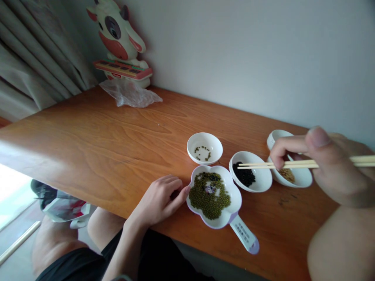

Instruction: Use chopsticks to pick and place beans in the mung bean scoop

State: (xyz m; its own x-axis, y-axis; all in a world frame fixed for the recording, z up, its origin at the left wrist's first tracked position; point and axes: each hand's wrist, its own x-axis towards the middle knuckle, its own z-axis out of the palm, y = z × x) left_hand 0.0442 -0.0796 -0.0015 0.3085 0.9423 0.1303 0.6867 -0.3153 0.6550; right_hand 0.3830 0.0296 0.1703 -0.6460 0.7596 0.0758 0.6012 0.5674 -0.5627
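My right hand [336, 164] is closed around a pair of chopsticks [263, 166], whose tips are over the black beans [244, 175] in a white bowl [265, 181]. I cannot make out a bean between the tips. My left hand [162, 197] rests at the table edge, its fingers curled and its thumb and fingertips against the left rim of a flower-shaped bowl with a handle [236, 201]. Green mung beans [212, 207] cover much of its floor, with a few black beans [215, 176] near the far side.
Behind the flower-shaped bowl stands a white bowl [204, 158] with some mung beans. Farther right, partly behind my right hand, are a bowl of tan grains [303, 180] and another white bowl [275, 136]. A plastic bag [133, 95] and cow toy keyboard [123, 68] occupy the far left.
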